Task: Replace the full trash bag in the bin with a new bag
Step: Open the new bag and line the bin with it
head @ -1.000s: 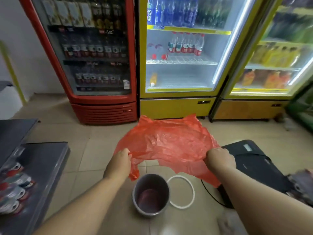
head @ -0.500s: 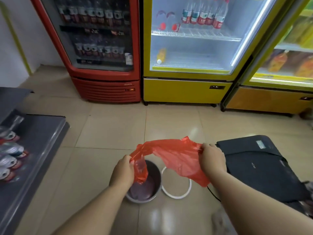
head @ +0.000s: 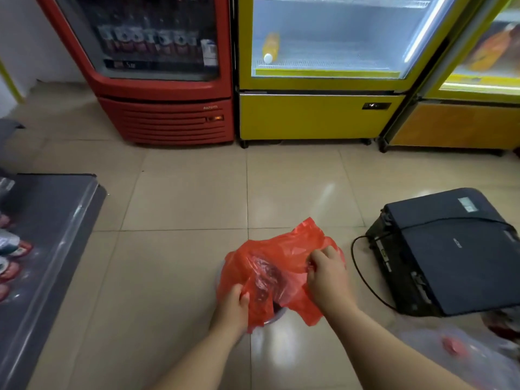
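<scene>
A thin red plastic bag (head: 277, 266) lies draped over the small round grey bin on the floor; only a sliver of the bin's rim (head: 277, 315) shows under it. My left hand (head: 232, 308) grips the bag's near left edge at the rim. My right hand (head: 327, 273) pinches the bag's right side, fingers closed in the plastic. The white ring seen earlier is hidden under the bag. A clear bag with something red inside (head: 461, 350) lies blurred at the lower right.
A black case (head: 450, 257) with a cable (head: 363, 277) sits on the floor to the right. A grey shelf (head: 53, 229) with packets stands at left. A red fridge (head: 163, 80) and yellow fridges (head: 320, 94) line the back.
Both hands have lowered the red bag from chest height down onto the bin, which it now covers. The view has tilted down and closer to the floor.
</scene>
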`<control>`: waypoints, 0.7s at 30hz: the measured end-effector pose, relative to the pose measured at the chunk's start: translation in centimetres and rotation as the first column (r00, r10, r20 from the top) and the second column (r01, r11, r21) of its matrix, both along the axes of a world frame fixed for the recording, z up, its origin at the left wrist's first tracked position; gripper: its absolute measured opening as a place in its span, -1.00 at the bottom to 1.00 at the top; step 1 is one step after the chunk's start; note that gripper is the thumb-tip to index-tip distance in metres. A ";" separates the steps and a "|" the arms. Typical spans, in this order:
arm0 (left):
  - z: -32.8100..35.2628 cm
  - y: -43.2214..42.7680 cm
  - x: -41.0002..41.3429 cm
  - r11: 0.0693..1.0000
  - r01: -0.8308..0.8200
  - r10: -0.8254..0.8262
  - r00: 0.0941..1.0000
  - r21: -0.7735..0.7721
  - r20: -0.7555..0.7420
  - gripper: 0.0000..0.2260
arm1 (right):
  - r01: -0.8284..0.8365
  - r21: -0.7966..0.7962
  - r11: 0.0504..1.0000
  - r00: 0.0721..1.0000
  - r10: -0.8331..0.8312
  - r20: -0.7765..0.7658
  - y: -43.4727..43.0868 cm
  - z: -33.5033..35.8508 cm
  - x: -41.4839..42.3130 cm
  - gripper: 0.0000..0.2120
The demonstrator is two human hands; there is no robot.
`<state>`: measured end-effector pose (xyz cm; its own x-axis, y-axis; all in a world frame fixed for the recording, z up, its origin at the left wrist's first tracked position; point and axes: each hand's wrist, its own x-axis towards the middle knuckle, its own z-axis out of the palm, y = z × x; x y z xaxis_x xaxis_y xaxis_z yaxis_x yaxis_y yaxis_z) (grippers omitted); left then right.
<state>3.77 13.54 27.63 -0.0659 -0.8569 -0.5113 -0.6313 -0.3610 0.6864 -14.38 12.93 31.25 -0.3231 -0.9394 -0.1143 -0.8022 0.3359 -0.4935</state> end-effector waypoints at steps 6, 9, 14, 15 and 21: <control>-5.4 0.7 0.5 0.999 0.020 -0.019 0.999 0.049 -0.032 -0.89 | -0.138 -0.021 0.990 0.990 0.138 0.035 0.6 -5.2 1.4 -0.88; -7.9 0.7 1.2 0.998 0.011 -0.011 1.000 0.056 0.006 -0.87 | -0.196 -0.035 0.980 0.978 0.198 0.059 0.3 -7.8 2.2 -0.90; -10.9 -0.3 3.5 0.999 0.003 0.007 0.983 -0.055 0.182 -0.89 | -0.288 0.002 0.958 0.951 0.286 0.116 -0.5 -11.9 4.5 -0.90; -11.3 -0.6 4.0 0.995 0.000 0.020 0.979 -0.097 0.203 -0.89 | -0.293 0.004 0.956 0.948 0.290 0.131 -0.7 -12.6 4.9 -0.89; -14.5 -2.9 6.8 0.947 0.086 -0.007 0.968 -0.310 0.249 -0.88 | -0.035 -0.074 0.997 0.991 0.044 0.128 -1.8 -17.6 4.1 -0.44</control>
<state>10.59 10.63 13.12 -0.0181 -0.9753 -0.2202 -0.8031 -0.1170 0.5843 -10.32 11.11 13.68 -0.2724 -0.9584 -0.0849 -0.7417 0.2653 -0.6161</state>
